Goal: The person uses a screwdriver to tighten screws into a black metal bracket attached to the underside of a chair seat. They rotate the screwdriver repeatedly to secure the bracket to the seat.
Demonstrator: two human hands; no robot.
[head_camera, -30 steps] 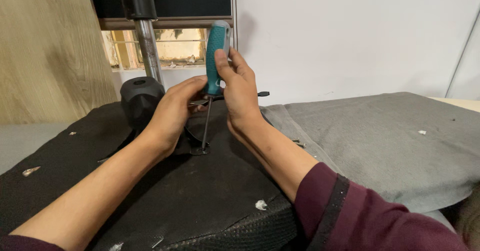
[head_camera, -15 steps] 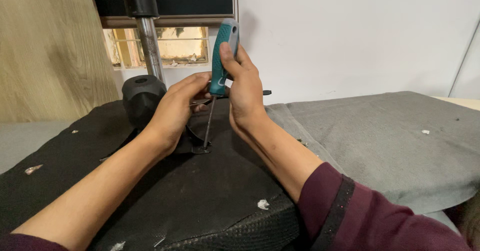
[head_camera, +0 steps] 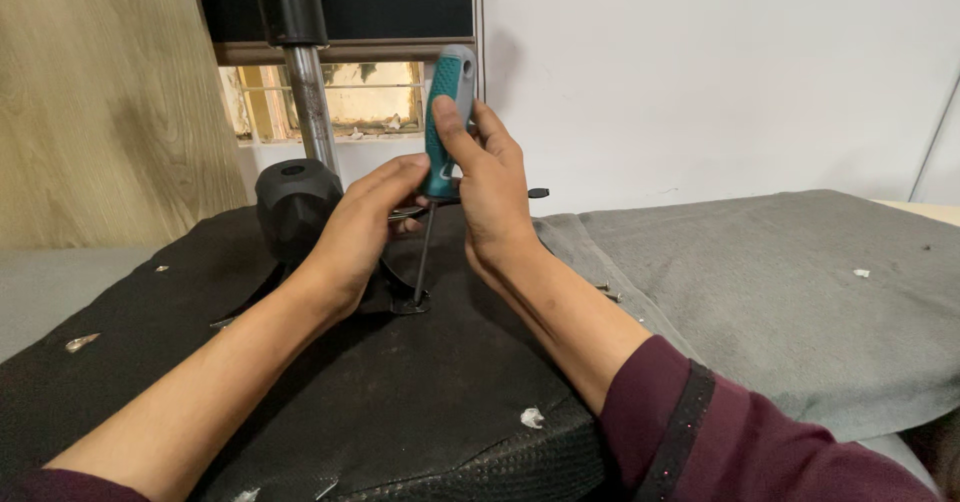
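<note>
Item: screwdriver point(head_camera: 447, 112), teal handle with grey cap, held upright over the middle of the black mesh-covered seat underside point(head_camera: 400, 412), its thin shaft running down to a small metal bracket point(head_camera: 410, 305) on that surface. Right hand point(head_camera: 490, 187): fingers and thumb wrapped around the handle, closed on it. Left hand point(head_camera: 365, 227): curled near the base of the handle and the top of the shaft, apparently steadying the tool; whether it actually grips the shaft is hidden by the fingers. Adjacent: black rounded plastic housing point(head_camera: 292, 202) just left of the left hand, with a chromed column point(head_camera: 312, 112) rising behind it; grey felt sheet point(head_camera: 780, 282) spread to the right; white fluff scraps point(head_camera: 532, 418) scattered on the black surface; white wall point(head_camera: 720, 72) and wood panel point(head_camera: 100, 92) beyond. Handling note: judged best to keep the shaft plumb on the fastener, press down firmly and turn from the handle so the tip does not slip out. Change from the half-second-earlier view: tool and both hands in nearly the same position, the handle marginally shifted.
</note>
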